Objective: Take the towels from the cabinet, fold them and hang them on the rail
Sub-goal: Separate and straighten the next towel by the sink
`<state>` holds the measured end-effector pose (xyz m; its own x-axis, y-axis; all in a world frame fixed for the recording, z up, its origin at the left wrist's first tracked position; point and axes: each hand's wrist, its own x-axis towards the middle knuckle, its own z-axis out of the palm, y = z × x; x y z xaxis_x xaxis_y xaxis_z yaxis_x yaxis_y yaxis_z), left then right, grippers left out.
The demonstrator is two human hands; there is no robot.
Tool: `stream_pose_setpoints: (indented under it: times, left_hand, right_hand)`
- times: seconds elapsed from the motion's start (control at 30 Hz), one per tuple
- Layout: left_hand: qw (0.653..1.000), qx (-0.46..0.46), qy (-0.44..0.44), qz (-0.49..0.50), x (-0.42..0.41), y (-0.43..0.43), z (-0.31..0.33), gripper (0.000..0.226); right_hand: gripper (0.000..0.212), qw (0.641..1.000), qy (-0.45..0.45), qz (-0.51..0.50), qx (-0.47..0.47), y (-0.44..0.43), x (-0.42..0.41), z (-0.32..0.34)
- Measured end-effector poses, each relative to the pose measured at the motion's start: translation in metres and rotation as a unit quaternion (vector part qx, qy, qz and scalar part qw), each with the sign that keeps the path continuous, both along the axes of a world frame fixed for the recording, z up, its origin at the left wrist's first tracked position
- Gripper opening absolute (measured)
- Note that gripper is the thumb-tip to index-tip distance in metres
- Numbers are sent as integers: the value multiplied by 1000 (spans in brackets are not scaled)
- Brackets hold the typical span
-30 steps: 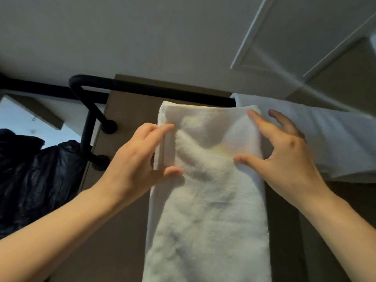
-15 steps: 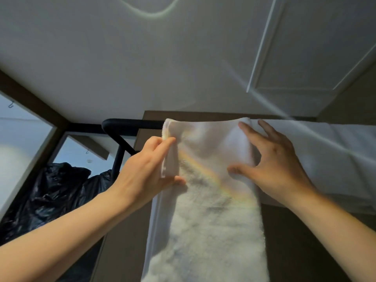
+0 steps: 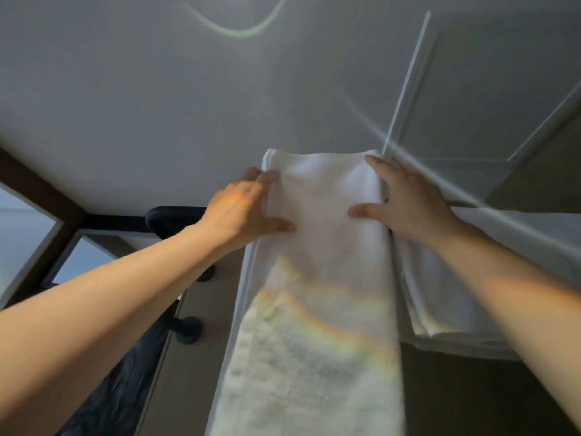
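**Folded towel raised above the rail, held at both upper edges**

While the folded white towel [image 3: 317, 278] hangs with its long axis running from the top of the view down toward the person, both hands hold it at its upper end. The left hand [image 3: 242, 212] is at the towel's left edge: its fingers [image 3: 267, 177] lie along and over that edge, and its thumb presses on the front face. The right hand [image 3: 408, 206] mirrors this at the right edge, fingers spread flat up the side and thumb pointing inward across the cloth. Neither hand is closed into a fist; each is partly open and pinching the cloth between thumb and fingers. How far the fingers wrap behind cannot be seen.

The black rail [image 3: 171, 217] shows only at the left, its bend emerging beside the left wrist. The towel's top edge stands higher in the view than that visible section. Whether the cloth touches the rail behind cannot be told, as the towel hides it.

1 further white towel [image 3: 456, 294] is just beside the first, to the right, under the right forearm, apparently already hung.

Judgement: the step in hand is setting or adjusting this towel on the rail. The governing relation is that the towel's long axis lies crosswise to the rail, with both hands equally near, 1 at each edge. The next move would call for an even lowering by both hands, to avoid a skewed hang.
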<state>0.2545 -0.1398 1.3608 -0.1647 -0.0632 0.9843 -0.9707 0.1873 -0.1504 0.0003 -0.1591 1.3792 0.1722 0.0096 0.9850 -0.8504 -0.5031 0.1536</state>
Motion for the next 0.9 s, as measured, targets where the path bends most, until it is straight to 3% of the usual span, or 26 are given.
stream_pose_setpoints:
  times: [0.1, 0.2, 0.37, 0.47, 0.67, 0.77, 0.9]
  left_hand:
    - [998, 53, 17, 33, 3, -13, 12, 87]
    - [993, 79, 13, 81, 7, -22, 17, 89]
    - [995, 48, -9, 92, 10, -26, 20, 91]
    - [992, 60, -9, 108, 8, -24, 21, 81]
    - [983, 97, -8, 156, 1, -17, 21, 66]
    - [989, 112, 21, 90, -3, -11, 9, 65]
    - [993, 25, 78, -85, -4, -7, -34, 74]
  right_hand:
    - [88, 994, 21, -58, 92, -8, -1, 15]
    - [52, 983, 26, -66, 168, -16, -4, 17]
    - [45, 993, 33, -67, 91, -14, -1, 5]
    - [42, 995, 56, -74, 28, -12, 4, -8]
    - [64, 994, 97, -46, 15, -10, 16, -37]
    - [64, 991, 101, -92, 17, -11, 18, -34]
    - [61, 990, 100, -96, 22, -10, 21, -29]
